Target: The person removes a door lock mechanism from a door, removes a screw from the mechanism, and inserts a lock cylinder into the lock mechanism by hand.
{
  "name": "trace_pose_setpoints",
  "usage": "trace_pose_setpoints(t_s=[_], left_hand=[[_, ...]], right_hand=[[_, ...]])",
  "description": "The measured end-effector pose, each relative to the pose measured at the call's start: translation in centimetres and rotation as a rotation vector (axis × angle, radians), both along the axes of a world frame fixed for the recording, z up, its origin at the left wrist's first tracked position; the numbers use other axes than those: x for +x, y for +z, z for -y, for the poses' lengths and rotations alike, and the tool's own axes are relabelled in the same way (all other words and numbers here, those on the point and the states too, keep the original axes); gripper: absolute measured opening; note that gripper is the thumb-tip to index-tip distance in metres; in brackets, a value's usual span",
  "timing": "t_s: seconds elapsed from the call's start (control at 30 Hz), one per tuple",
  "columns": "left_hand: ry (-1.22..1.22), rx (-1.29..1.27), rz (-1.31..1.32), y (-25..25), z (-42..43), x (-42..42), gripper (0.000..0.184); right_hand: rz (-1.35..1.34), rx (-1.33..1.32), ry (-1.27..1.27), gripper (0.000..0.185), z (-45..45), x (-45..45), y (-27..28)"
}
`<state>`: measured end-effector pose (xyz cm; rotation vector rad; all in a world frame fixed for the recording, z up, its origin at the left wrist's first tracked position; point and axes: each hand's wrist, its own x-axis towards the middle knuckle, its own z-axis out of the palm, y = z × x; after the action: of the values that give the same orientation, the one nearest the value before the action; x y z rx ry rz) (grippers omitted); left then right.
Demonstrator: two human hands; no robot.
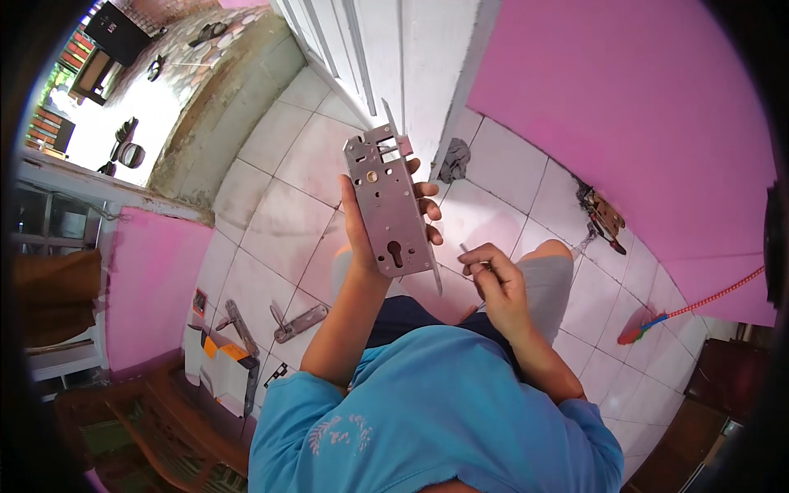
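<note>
Lock (394,215) mid-scene, near side of door (427,78). Left hand (358,238) clamped on both edges. Right hand (503,289), to right, pinching small piece (463,247), type unclear. Suggest: firm edge grip, fingertips off latch (403,145), keyhole uncovered.

Sandals and rag lying around a pink-walled room

A crumpled grey rag (454,160) is lying on the white tiled floor (267,205), near the pink wall (600,107). A red-striped handle (713,293) is slanting across the right side. At lower left, carved wooden furniture (156,427) is standing, and a brown cloth (59,279) is hanging nearby. Outside, dark sandals (155,67) are lying scattered; a black box (117,33) is standing beyond them.
</note>
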<state>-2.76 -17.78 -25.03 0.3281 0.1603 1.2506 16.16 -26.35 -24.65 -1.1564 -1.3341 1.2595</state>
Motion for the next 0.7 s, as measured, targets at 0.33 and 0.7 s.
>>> trace_pose_setpoints(t_s=[0.33,0.7], left_hand=[[-0.102,0.053,0.233,0.5,1.0,5.8,0.073],[-0.110,0.032,0.268,0.8,1.1,9.7,0.061]], right_hand=[[-0.100,0.006,0.155,0.017,1.7,3.9,2.4],[-0.286,-0.077,0.100,0.016,-0.8,5.8,1.5]])
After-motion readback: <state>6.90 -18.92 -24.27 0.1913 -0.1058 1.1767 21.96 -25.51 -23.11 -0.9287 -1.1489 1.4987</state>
